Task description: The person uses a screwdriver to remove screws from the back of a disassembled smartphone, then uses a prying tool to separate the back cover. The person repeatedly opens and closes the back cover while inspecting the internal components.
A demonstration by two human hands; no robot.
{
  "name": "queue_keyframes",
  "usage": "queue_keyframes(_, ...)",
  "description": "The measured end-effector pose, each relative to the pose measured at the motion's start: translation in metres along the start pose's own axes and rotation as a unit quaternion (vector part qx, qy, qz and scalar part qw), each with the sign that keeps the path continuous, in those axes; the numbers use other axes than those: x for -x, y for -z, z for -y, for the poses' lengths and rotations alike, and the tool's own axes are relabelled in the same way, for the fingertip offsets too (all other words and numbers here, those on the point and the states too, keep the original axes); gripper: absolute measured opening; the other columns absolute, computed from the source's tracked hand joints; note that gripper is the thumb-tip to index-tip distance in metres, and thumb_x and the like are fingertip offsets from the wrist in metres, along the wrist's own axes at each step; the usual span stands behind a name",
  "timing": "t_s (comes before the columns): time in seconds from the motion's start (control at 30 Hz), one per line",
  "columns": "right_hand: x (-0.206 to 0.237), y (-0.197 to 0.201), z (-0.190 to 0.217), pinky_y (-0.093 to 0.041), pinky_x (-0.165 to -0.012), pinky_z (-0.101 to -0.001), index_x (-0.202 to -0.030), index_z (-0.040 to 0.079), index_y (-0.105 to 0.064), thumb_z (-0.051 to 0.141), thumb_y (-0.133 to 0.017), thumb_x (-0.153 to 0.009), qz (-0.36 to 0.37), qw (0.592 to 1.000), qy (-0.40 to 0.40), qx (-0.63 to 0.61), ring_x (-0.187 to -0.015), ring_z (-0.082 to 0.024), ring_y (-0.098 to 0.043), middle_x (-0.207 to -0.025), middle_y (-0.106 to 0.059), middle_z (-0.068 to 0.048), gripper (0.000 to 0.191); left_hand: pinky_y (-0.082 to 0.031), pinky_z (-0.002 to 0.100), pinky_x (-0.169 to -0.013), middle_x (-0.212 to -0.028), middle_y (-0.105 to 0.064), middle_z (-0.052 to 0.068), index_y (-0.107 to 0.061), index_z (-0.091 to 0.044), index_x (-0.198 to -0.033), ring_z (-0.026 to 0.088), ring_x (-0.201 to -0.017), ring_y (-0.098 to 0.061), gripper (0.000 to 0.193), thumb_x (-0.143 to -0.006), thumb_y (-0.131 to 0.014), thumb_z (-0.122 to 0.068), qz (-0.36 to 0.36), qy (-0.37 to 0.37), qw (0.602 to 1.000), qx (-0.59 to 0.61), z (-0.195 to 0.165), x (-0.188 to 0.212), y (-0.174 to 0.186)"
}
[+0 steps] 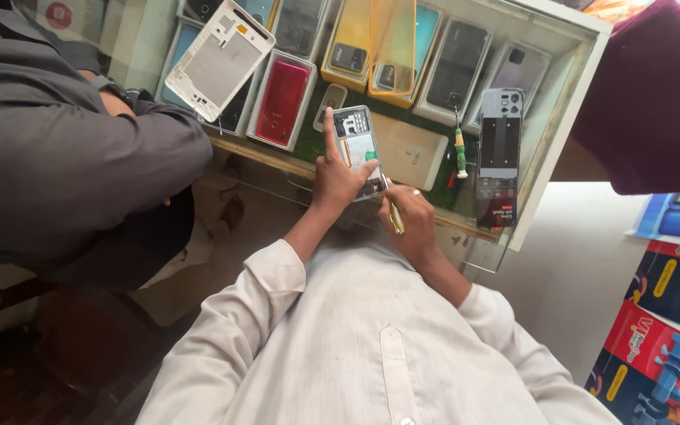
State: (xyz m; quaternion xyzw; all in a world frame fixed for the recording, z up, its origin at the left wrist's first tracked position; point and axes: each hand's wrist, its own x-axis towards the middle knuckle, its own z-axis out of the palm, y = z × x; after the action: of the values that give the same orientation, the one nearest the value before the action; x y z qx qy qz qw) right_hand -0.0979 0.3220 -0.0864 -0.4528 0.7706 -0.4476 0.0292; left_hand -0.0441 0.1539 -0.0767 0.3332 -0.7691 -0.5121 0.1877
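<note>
- Left hand (337, 177) is holding an opened phone (359, 149) up over the glass counter (513, 228), back cover off so you can see the insides. Index finger sticks straight up along the phone's left edge, thumb presses on the lower right of it, the rest of the fingers are tucked behind.
- Right hand (411, 214) sits just below and right of the phone, fingers curled together pinching a thin yellow tool (394, 219). Tool's top end is right at the phone's bottom corner; can't tell if it actually touches. There's a ring on one finger.
- Phone is roughly in the middle of the shot, tilted a bit, above the counter edge.
- On the counter nearby: a green-handled screwdriver (460, 154), a grey back cover (500, 134) to the right, a beige flat box (412, 152) just behind the phone.
- Under the glass, rows of phones and cases, a red one (281, 103) and a yellow one (348, 43) stand out. A white frame (218, 59) lies on top at the left.
- Another person in a grey sleeve (80, 149) leans on the counter at left, well clear of both hands.
</note>
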Motion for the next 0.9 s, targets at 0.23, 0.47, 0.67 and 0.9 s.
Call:
queue_keyframes(0.23,-0.008,-0.002,-0.009,-0.054,-0.088,-0.0455,-0.103,-0.001,-0.066,-0.001,-0.071,-0.085,0.000,1.000,0.025,0.003,-0.099,-0.038,-0.068,-0.103,-0.070,-0.018,0.018,-0.063,0.045,-0.085,-0.109,-0.076,0.021,-0.005,-0.020,-0.162,0.036,-0.098,-0.077,0.122,-0.075,-0.090,-0.014,0.006,0.023,1.000,-0.009,-0.001,0.000,0.000)
queue_keyframes(0.47,-0.011,0.001,-0.014,-0.055,-0.090,-0.0457,-0.102,-0.002,-0.067,-0.001,-0.071,-0.084,0.031,0.998,0.050,0.020,-0.102,-0.038,-0.068,-0.104,-0.071,-0.020,0.019,-0.064,0.044,-0.086,-0.111,-0.077,0.021,-0.004,-0.020,-0.162,0.035,-0.098,-0.078,0.120,-0.077,-0.088,-0.015,0.014,0.023,1.000,0.011,-0.001,0.001,0.000)
queue_keyframes(0.67,-0.019,-0.002,-0.018,-0.055,-0.089,-0.0446,-0.104,0.000,-0.069,0.001,-0.072,-0.085,0.023,0.999,0.041,0.008,-0.101,-0.036,-0.070,-0.104,-0.072,-0.020,0.020,-0.062,0.046,-0.087,-0.111,-0.075,0.023,-0.005,-0.019,-0.162,0.038,-0.100,-0.076,0.122,-0.075,-0.091,-0.016,-0.001,-0.003,1.000,-0.011,-0.003,-0.002,0.001)
queue_keyframes(0.9,-0.026,-0.001,-0.015,-0.055,-0.089,-0.0458,-0.104,0.000,-0.068,0.000,-0.071,-0.085,0.021,0.999,0.035,-0.010,-0.100,-0.039,-0.068,-0.105,-0.072,-0.020,0.020,-0.063,0.046,-0.087,-0.113,-0.075,0.022,-0.004,-0.019,-0.162,0.037,-0.101,-0.076,0.120,-0.077,-0.089,-0.015,0.004,-0.017,1.000,-0.004,-0.006,-0.001,0.001)
